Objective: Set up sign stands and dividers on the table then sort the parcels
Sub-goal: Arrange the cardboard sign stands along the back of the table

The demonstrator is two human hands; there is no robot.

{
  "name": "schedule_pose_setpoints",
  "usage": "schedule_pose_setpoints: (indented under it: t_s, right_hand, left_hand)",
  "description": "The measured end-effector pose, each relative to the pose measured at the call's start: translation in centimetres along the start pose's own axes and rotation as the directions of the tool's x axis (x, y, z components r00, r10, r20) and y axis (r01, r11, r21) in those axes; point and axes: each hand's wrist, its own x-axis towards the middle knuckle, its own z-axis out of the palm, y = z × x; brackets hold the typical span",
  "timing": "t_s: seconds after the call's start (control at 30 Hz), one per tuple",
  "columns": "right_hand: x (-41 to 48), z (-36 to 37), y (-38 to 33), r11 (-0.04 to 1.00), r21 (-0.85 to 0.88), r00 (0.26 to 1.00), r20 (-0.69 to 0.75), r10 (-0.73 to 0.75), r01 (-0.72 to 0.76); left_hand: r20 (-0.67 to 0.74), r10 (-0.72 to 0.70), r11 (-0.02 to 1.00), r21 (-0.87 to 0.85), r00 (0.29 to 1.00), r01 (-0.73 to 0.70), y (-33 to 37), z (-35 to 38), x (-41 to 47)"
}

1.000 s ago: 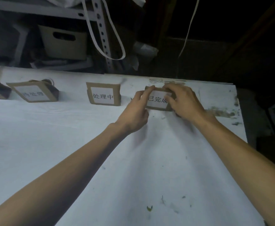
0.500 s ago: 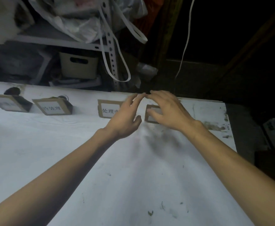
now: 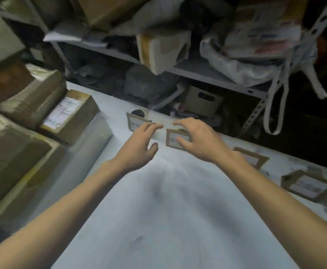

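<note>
Several cardboard-framed sign stands line the far edge of the white table (image 3: pixel 168 210): one (image 3: pixel 134 122) behind my left hand, one (image 3: pixel 173 139) partly covered by my right hand, one (image 3: pixel 254 159) beyond my right wrist, and one (image 3: pixel 310 185) at the far right. My left hand (image 3: pixel 139 146) hovers open above the table with fingers spread, holding nothing. My right hand (image 3: pixel 199 140) is open too, fingers spread just over the second stand. Brown cardboard parcels (image 3: pixel 69 115) are stacked at the table's left end. The picture is blurred.
A metal shelf (image 3: pixel 207 74) stuffed with boxes, bags and papers rises behind the table. A white strap (image 3: pixel 273 113) hangs from a plastic bag at the right. A small cardboard bin (image 3: pixel 203 101) sits under the shelf. More parcels (image 3: pixel 9 158) pile up at the left edge.
Both hands let go of the rightmost sign stand and opened. The view swung left, so my hands are now over the left stands and the parcel stack has come into view.
</note>
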Motion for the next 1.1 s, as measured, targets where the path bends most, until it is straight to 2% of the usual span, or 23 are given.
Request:
schedule_pose_setpoints:
  t_s: [0.13,0.23,0.37,0.47,0.53,0.63,0.77,0.93,1.1]
  right_hand:
    - [6.2,5.1,-4.5,0.999,0.011,0.999,0.041,0.033,-0.033]
    - [11.5,8.2,-6.4,0.994,-0.011,0.994,0.019,0.108,-0.107]
    - [16.6,11.8,-6.6,0.968,-0.060,0.968,0.046,0.246,-0.243]
    - [17.9,13.1,-6.4,0.958,-0.135,0.961,0.073,0.265,-0.254]
    - [17.7,12.7,-6.4,0.963,-0.116,0.965,0.076,0.251,-0.241]
    - [16.6,11.0,-6.4,0.977,-0.075,0.974,0.096,0.205,-0.198]
    - [14.3,7.4,-6.0,0.979,-0.045,0.976,0.080,0.202,-0.199]
    - [8.7,2.0,-4.0,0.984,-0.010,0.983,-0.027,0.180,-0.180]
    - [-0.6,-3.5,0.8,0.988,0.011,0.981,-0.120,0.155,-0.155]
  left_hand:
    - [0.024,-0.135,0.989,-0.059,0.991,0.136,-8.1,-2.3,0.3]
    - [0.066,-0.194,0.977,-0.071,0.979,0.199,-12.7,-3.0,1.6]
    - [0.150,-0.206,0.972,-0.080,0.967,0.219,-16.2,-2.9,3.3]
    - [0.178,-0.199,0.969,-0.109,0.964,0.220,-17.2,-2.7,3.8]
    - [0.196,-0.194,0.966,-0.130,0.961,0.222,-17.1,-3.0,3.8]
    - [0.202,-0.178,0.972,-0.117,0.963,0.204,-16.5,-3.8,4.1]
    - [0.136,-0.182,0.975,-0.101,0.974,0.197,-13.7,-4.7,4.6]
    - [-0.002,-0.045,0.988,-0.147,0.999,0.044,-6.7,-3.3,4.6]
    - [-0.115,0.119,0.961,-0.237,0.986,-0.144,3.3,0.3,4.2]
